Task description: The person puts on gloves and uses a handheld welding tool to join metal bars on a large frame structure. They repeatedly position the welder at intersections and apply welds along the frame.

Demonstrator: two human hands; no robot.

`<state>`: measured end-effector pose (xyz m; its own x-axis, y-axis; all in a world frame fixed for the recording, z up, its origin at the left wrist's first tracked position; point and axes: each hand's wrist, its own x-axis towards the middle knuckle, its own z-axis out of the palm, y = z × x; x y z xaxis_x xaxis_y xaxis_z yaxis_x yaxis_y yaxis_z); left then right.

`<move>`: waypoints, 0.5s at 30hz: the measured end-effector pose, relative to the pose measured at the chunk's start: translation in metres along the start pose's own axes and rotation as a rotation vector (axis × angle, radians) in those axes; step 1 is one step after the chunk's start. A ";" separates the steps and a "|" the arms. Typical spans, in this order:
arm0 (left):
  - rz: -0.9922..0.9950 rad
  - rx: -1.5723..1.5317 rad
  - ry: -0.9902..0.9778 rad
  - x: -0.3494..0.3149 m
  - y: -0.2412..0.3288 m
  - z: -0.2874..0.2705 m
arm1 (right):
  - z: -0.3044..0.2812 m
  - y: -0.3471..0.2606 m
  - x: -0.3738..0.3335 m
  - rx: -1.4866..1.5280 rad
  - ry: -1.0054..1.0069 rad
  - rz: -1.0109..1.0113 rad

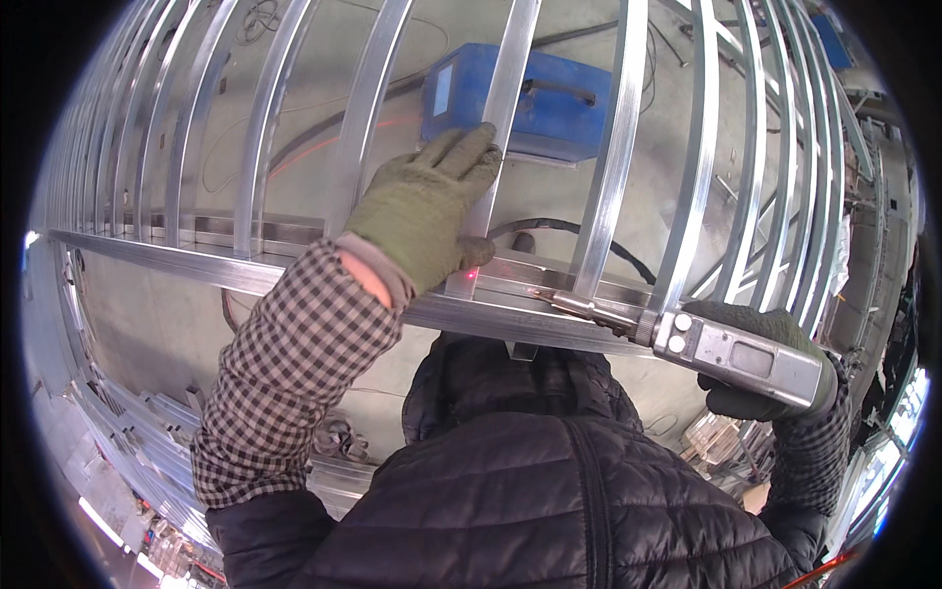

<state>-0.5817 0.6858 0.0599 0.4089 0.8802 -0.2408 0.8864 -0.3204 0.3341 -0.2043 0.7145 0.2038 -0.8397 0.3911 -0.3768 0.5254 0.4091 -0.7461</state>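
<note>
My left hand, in an olive-green work glove, lies against an upright silver metal bar. Its fingers are stretched out with their tips on the bar, and the thumb is spread apart lower down. In my right hand, also gloved, is a metal laser welding gun, its thin nozzle pointing left along the frame's bottom rail. A red light spot shows near the foot of the bar, below my left thumb. The nozzle tip is just right of that spot. My right fingers are partly behind the gun.
Rows of parallel metal bars run left and right along the rail. Beyond them stands a blue machine case on the grey floor, with dark cables nearby. Metal lengths are stacked at the lower left.
</note>
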 end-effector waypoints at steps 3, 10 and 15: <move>0.022 0.031 -0.058 0.009 -0.002 -0.012 | -0.001 -0.009 0.022 0.095 0.042 -0.015; -0.004 0.177 -0.143 0.023 0.004 -0.021 | 0.005 0.015 0.094 0.217 -0.063 -0.297; 0.050 0.168 0.041 0.019 0.000 -0.008 | 0.014 0.041 0.108 0.305 -0.083 -0.333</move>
<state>-0.5761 0.7056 0.0629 0.4474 0.8742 -0.1890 0.8903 -0.4151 0.1874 -0.2752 0.7624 0.1247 -0.9707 0.2072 -0.1221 0.1705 0.2348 -0.9570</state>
